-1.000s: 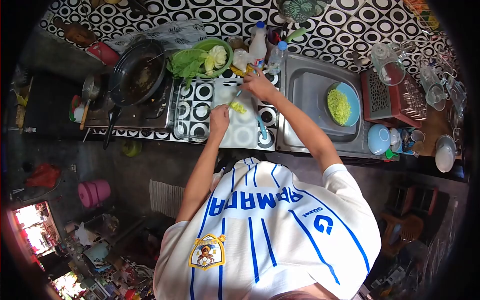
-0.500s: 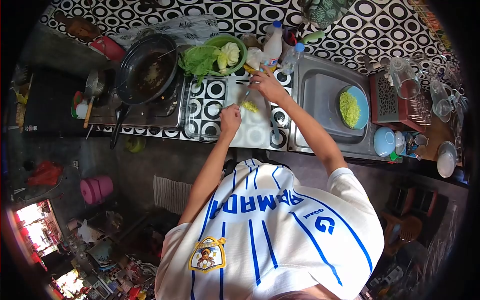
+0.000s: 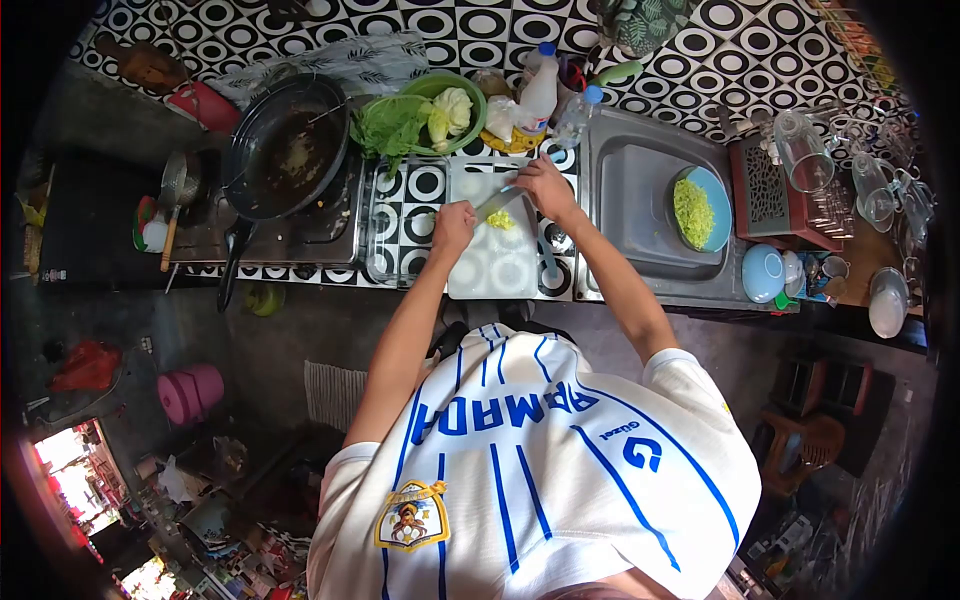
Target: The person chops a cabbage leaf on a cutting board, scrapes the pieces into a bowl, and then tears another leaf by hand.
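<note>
Head view: right hand gripping knife above far half of cutting board; left hand curling at blade tip, cannot tell if pinching. Chopped greens lying beside blade; open board stretching to near edge.

Right grip holds knife beside chopped greens.

The pan sits on the stove, left of the board. Food bits lie on the board. To its right, 1 bowl sits in the sink.
</note>
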### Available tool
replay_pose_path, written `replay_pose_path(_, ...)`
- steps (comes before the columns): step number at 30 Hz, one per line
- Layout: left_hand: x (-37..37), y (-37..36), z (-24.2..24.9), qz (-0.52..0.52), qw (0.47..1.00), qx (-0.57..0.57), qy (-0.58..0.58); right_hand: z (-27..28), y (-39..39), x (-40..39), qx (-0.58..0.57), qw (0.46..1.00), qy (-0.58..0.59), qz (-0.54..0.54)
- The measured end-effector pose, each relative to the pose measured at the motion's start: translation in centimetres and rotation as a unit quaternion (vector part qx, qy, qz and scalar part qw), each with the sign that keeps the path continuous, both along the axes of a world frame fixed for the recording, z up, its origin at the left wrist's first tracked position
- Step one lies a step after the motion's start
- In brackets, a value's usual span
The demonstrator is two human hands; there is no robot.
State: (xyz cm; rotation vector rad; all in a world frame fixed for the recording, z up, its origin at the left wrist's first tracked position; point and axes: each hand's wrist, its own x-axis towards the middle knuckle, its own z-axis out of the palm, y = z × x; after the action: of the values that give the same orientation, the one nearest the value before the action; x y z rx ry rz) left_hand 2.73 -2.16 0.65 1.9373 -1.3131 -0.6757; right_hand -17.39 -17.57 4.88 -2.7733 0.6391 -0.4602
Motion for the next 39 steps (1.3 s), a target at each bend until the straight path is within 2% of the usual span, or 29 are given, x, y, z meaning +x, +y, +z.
replay_pose_path(4,0.2,1.3,0.3,-0.032,0.999,0.003,0.037,3.6,2.3,-0.2,-0.049,0.997,-0.047,0.023)
replay_pose_path(7,-0.3,1.4,1.2,-0.066,0.997,0.010,-0.031,4.0,3.5,-1.6,-0.023,0.999,-0.031,-0.001)
replay_pose_path(8,-0.7,0.9,1.0,-0.078,0.995,0.018,-0.053,3.6,3.8,-2.2,-0.027,0.998,-0.065,0.000)
replay_pose_path(11,-1.3,0.7,0.1,-0.103,0.988,0.044,-0.102,-2.1,3.0,-5.1,0.091,0.994,-0.049,-0.026)
replay_pose_path(15,-2.0,0.0,0.4,-0.116,0.989,0.031,-0.089,-0.4,3.3,-4.8,-0.002,0.993,-0.113,-0.017)
replay_pose_path(16,-1.8,0.0,0.7,-0.121,0.989,0.022,-0.083,-1.1,3.5,-5.2,0.052,0.994,-0.092,-0.030)
replay_pose_path(19,-1.5,-0.2,0.9,-0.127,0.988,-0.001,-0.083,-1.4,3.4,-4.9,0.085,0.993,-0.075,-0.034)
replay_pose_path(21,-1.3,0.3,0.9,-0.112,0.992,0.008,-0.052,0.7,3.0,-4.3,0.056,0.997,-0.042,-0.015)
replay_pose_path(25,-1.2,1.0,0.3,-0.066,0.998,-0.017,0.008,1.6,2.5,-2.9,0.020,0.998,-0.066,0.005)
replay_pose_path(26,-1.3,0.7,0.2,-0.076,0.997,-0.026,-0.022,1.6,2.3,-2.7,0.004,0.997,-0.078,0.007)
replay_pose_path(29,-1.9,-0.1,-0.4,-0.093,0.992,-0.038,-0.081,-3.4,1.1,-3.5,0.077,0.991,-0.107,-0.037)
replay_pose_path(30,-1.9,-0.2,-0.2,-0.091,0.992,-0.031,-0.083,-2.2,0.9,-3.2,0.052,0.995,-0.085,-0.017)
replay_pose_path(33,-1.6,-0.6,0.3,-0.081,0.993,-0.006,-0.086,-2.6,1.3,-2.8,0.038,0.992,-0.115,-0.033)
replay_pose_path(34,-1.9,-0.2,0.2,-0.085,0.993,0.007,-0.086,-3.5,1.1,-3.1,0.126,0.985,-0.099,-0.063)
replay_pose_path(35,-1.8,-0.6,0.3,-0.087,0.992,0.005,-0.090,-4.2,0.6,-3.4,0.106,0.991,-0.072,-0.050)
replay_pose_path(37,-1.3,-0.7,-0.4,-0.089,0.991,0.008,-0.099,-1.1,1.0,-2.7,0.069,0.997,-0.017,-0.023)
replay_pose_path(39,-0.7,-0.4,-0.2,-0.099,0.993,0.026,-0.063,1.5,2.2,-2.4,0.057,0.998,0.001,-0.040)
